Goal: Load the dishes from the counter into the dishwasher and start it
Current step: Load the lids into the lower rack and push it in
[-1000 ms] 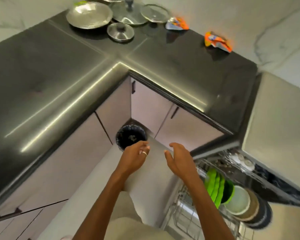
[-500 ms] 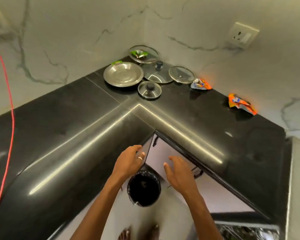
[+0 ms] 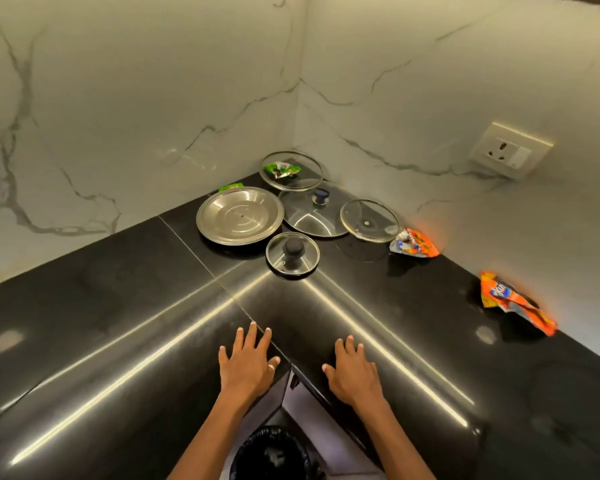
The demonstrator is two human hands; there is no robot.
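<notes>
While rising over the bench (image 3: 84, 323), the left hand (image 3: 246, 365) and right hand (image 3: 352, 370), fingers (image 3: 252, 336) spread and empty, are nearing the steel plate (image 3: 239, 216) and glass lids (image 3: 281, 261) at centre frame, seemingly the next load.

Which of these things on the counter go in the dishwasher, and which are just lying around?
For the job: steel plate, small lid with black knob, big lid with blue knob, right-hand glass lid, corner glass lid.

Just lying about: green wrapper on the corner glass lid, orange wrapper beside the lids, orange wrapper further right, wall socket, black bin.
</notes>
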